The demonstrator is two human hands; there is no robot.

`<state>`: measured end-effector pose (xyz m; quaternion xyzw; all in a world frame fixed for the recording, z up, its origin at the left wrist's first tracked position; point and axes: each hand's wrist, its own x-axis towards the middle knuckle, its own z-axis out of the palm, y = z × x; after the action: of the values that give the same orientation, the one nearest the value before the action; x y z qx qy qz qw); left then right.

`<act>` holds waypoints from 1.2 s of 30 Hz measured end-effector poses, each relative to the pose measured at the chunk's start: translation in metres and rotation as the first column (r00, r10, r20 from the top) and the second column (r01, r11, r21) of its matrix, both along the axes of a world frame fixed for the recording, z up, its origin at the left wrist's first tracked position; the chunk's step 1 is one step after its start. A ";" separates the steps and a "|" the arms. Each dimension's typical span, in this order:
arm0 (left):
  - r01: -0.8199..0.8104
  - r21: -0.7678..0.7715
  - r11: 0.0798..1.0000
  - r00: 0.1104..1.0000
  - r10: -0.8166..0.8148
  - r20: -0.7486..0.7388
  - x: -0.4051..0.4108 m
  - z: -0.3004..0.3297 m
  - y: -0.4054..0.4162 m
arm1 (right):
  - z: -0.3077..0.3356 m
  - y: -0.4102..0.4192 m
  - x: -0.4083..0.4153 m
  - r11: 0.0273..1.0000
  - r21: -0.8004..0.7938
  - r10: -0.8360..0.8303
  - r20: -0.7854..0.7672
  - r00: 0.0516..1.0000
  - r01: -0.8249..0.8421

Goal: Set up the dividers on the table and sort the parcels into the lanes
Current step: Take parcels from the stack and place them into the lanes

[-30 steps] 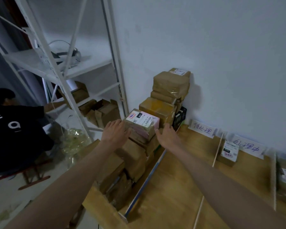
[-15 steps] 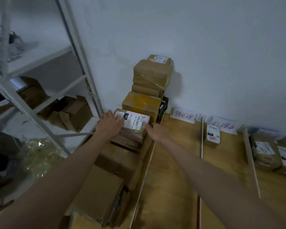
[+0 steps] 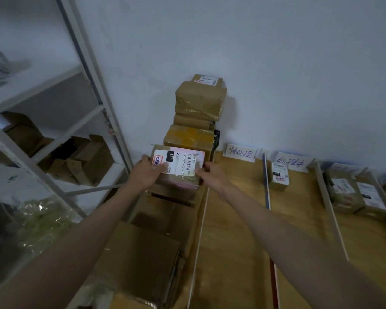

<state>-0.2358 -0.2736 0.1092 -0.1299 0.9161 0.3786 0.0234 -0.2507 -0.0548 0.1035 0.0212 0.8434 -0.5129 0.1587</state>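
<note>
Against a white wall at the table's (image 3: 236,219) left edge, left hand (image 3: 144,173) and right hand (image 3: 212,176) grasp opposite sides of a labelled parcel (image 3: 177,162) (seemingly light, stiff cardboard, its taped faces possibly slippery).

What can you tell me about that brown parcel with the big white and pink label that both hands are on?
The brown cardboard parcel with the white and pink label is a flat box wrapped in shiny clear tape. Its label carries a barcode, a black square reading 15H and a red handwritten mark. It lies level on top of a pile of brown parcels left of the wooden table. The left hand grips its left edge, the right hand its right edge.
</note>
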 end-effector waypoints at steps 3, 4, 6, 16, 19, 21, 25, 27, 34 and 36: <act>0.032 0.086 0.996 0.999 -0.029 -0.040 0.013 0.018 -0.002 | 0.012 0.010 0.014 0.993 -0.111 -0.031 -0.053 0.998 0.025; 0.037 0.134 0.990 0.999 -0.035 -0.022 0.016 0.025 -0.002 | 0.016 0.015 0.017 0.988 -0.146 -0.055 -0.073 0.996 0.044; 0.054 0.272 0.961 0.997 -0.068 0.043 0.024 0.036 -0.001 | 0.027 0.023 0.025 0.966 -0.239 -0.122 -0.076 0.990 0.100; 0.413 0.317 0.854 0.861 -0.480 0.169 0.040 0.056 0.015 | 0.055 0.063 0.050 0.869 -0.410 -0.366 -0.156 0.918 0.276; 0.533 0.347 0.771 0.777 -0.609 0.159 0.046 0.061 0.038 | 0.061 0.070 0.057 0.890 -0.381 -0.349 -0.216 0.912 0.251; 0.553 0.381 0.741 0.765 -0.632 0.121 0.046 0.062 0.052 | 0.065 0.076 0.060 0.888 -0.383 -0.360 -0.231 0.904 0.255; 0.536 0.423 0.730 0.774 -0.625 0.098 0.045 0.059 0.072 | 0.065 0.090 0.062 0.841 -0.411 -0.456 -0.189 0.870 0.352; 0.502 0.451 0.738 0.799 -0.595 0.084 0.045 0.057 0.082 | 0.062 0.095 0.066 0.813 -0.372 -0.519 -0.115 0.847 0.448; 0.395 0.486 0.780 0.834 -0.526 0.168 0.042 0.041 0.116 | 0.032 0.104 0.107 0.857 -0.260 -0.444 0.070 0.893 0.446; 0.411 0.479 0.776 0.811 -0.551 0.197 0.042 0.035 0.127 | 0.028 0.111 0.114 0.845 -0.263 -0.462 0.081 0.883 0.466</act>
<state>-0.1935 -0.1469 0.1441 0.0594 0.7993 0.5178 0.2990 -0.1369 0.0559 0.1310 0.2057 0.7324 -0.6479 0.0375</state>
